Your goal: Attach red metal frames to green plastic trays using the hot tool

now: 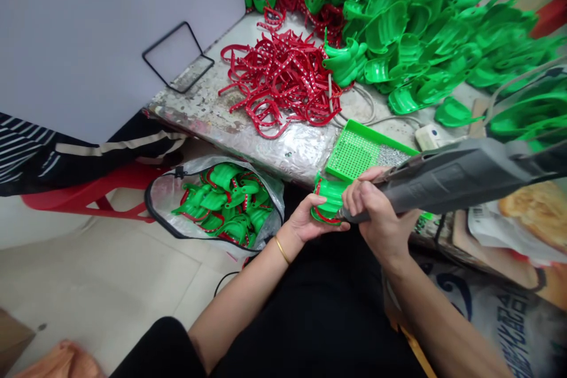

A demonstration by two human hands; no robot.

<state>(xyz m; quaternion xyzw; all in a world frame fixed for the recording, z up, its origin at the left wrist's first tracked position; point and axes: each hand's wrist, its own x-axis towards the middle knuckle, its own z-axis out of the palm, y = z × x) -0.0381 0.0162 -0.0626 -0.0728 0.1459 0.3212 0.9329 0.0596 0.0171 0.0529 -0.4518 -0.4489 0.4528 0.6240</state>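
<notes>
My left hand, with a gold bangle at the wrist, grips a curved green plastic piece with a red strip along its edge. Wrapped round a grey electric screwdriver is my right hand. The tool's tip meets the green piece near its lower right edge; the exact contact point is hidden by my fingers. Just beyond both hands, a green perforated tray holds many small silver screws at its right side.
Red dotted strips lie heaped on the worn table. Behind them rises a large pile of green pieces. An open bag of green-and-red pieces sits at left, near a red stool. A cable crosses the table.
</notes>
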